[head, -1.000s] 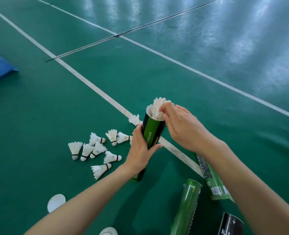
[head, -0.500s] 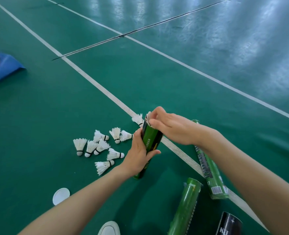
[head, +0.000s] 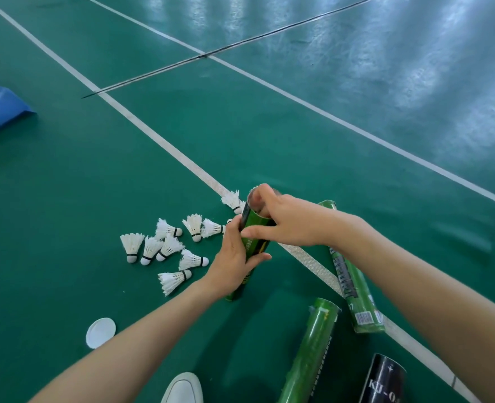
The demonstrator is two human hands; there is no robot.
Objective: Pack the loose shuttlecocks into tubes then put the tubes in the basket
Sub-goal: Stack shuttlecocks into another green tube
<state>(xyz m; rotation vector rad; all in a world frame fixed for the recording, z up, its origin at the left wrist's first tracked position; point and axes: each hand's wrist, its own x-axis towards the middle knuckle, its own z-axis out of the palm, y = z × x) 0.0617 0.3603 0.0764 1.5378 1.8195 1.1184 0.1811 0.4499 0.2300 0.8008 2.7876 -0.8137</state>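
At the bottom edge of the frame a white shoe (head: 182, 388) is showing. To its right a black tube (head: 383, 379) and a green tube (head: 313, 350) are lying on the court floor (head: 66, 199), and a second green tube (head: 357, 298) is lying across the white line (head: 310, 261) just beyond. A white lid (head: 101, 333) is lying at lower left, probably waiting there for capping. In the middle, the left hand (head: 231, 263) is wrapping fully round the upright tube (head: 253, 247), bracing its base on the floor so it is not tipping. The right hand (head: 290, 222) is curling its fingers over the rim into the mouth, thumb on the outer wall, apparently pressing a shuttlecock down; what they are touching inside is hidden. Just left, the loose shuttlecocks (head: 169, 245) are lying clustered within easy reach. At the far left edge a blue object (head: 2, 114) is sitting; no basket is plainly showing.
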